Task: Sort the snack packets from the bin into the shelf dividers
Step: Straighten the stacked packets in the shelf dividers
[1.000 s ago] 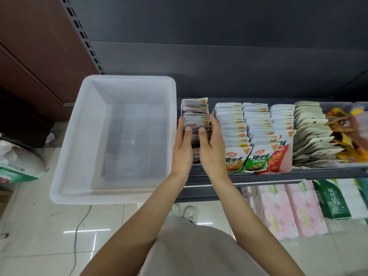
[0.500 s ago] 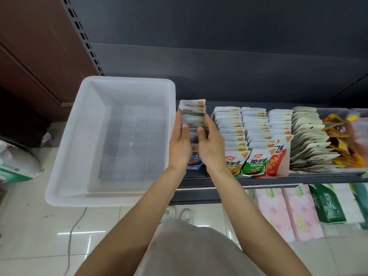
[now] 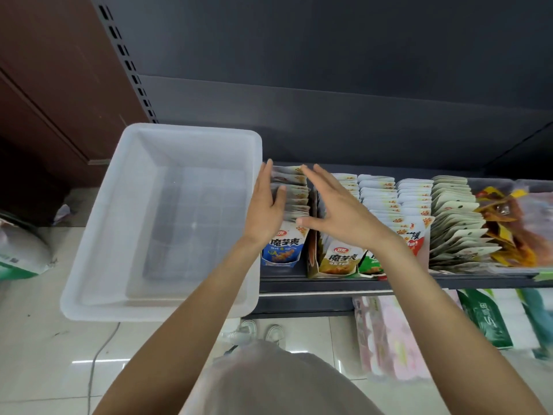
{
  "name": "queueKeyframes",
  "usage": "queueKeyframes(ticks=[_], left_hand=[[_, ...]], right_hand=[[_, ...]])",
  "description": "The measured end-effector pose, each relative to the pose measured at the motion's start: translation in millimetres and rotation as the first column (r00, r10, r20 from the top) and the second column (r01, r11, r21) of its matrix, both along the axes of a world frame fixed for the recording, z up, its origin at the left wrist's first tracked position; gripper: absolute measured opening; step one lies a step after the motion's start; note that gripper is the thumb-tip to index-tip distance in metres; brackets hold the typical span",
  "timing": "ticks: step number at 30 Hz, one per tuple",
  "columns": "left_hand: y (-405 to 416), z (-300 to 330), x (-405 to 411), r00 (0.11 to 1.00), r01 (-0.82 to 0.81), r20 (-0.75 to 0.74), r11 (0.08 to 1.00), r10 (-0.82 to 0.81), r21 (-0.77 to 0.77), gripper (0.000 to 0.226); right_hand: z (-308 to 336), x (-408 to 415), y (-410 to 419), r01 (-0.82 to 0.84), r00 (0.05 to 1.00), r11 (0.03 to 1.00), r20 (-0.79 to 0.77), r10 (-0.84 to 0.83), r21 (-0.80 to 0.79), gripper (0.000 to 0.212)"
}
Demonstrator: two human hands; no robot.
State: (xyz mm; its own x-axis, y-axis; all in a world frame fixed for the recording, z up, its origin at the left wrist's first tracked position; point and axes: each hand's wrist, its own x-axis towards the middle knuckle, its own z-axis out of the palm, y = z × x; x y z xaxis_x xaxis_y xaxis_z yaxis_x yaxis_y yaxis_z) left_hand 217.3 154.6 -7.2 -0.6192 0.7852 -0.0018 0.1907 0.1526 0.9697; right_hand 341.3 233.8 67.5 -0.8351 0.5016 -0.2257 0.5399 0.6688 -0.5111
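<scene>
A translucent white bin [image 3: 89, 274] sits at the left end of the shelf and holds no packets. Beside it stands a row of blue-fronted snack packets [image 3: 294, 199] in the leftmost divider. My left hand [image 3: 266, 209] lies flat against the left side of that row, fingers straight. My right hand [image 3: 335, 211] hovers spread over the row's right side and the neighbouring yellow packets [image 3: 341, 260], holding nothing. Further rows of green [image 3: 369, 263] and red packets [image 3: 414, 238] fill the dividers to the right.
Grey-white packets [image 3: 454, 223] and orange-brown bags [image 3: 505, 226] fill the shelf's right end. The dark shelf edge [image 3: 329, 284] runs below. Pink tissue packs [image 3: 386, 333] and green packs [image 3: 484, 319] lie on the lower level. A sack [image 3: 21, 256] sits on the floor at left.
Both hands slid farther back along the blue packet row. The right hand lifted off and spread open, uncovering the blue front packet.
</scene>
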Motion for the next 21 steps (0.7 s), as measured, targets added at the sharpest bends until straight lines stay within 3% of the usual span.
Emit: queueKeyframes(ticks=[4,7,10,15,17,21], left_hand=[[17,2,-22,0.987,0.055,-0.141,0.992,-0.07,-0.113,0.052],[25,6,-35,0.973,0.005,-0.227,0.986,-0.043,-0.167,0.048],[19,8,-43,0.982,-0.053,-0.188,0.991,0.03,-0.122,0.039],[-20,26,-37,0.989,-0.115,-0.096,0.991,0.109,-0.064,0.025],[-37,34,-25,0.998,-0.047,-0.041,0.993,0.043,-0.113,0.035],[-60,42,9,0.987,0.158,0.061,0.974,-0.15,-0.161,0.078]], right_hand=[[-5,-23,26,-0.04,0.999,0.999,0.01,0.04,0.025,0.087],[-6,-37,40,-0.112,0.99,0.989,0.099,0.103,0.094,0.084],[-5,-44,48,-0.202,0.968,0.969,0.18,0.176,0.139,0.073],[1,-49,56,-0.263,0.962,0.958,0.102,0.252,0.117,0.049],[1,-55,57,-0.322,0.944,0.93,0.13,0.302,0.178,0.039],[1,-73,60,-0.39,0.918,0.871,0.198,0.343,0.299,0.028]])
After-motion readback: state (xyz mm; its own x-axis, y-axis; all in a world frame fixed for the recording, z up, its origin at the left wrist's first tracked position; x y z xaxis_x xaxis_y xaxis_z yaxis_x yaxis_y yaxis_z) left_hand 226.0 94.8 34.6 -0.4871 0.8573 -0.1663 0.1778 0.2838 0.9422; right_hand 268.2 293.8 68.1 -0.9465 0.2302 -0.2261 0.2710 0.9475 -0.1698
